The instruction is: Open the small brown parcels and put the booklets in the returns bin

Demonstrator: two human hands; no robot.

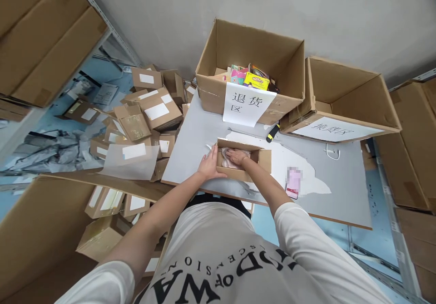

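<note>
A small open cardboard box (235, 174) rests near the front edge of the grey table. My left hand (208, 164) grips its left end, thumb along the front wall and fingers along the side. Inside the box lies something in clear plastic wrapping (225, 161); what it contains cannot be made out. Reaching in over the front wall, my right hand (236, 156) has its fingers closed on the wrapping, with the fingertips partly hidden. The box's right flap (265, 161) is folded outward.
A large carton (286, 61) holding several colourful packages stands behind, beside another large carton (350, 84). A black-and-yellow cutter (273, 133), a phone (293, 182) and a white cable (332, 153) lie on the table (350, 190). Small boxes (160, 109) are piled at left.
</note>
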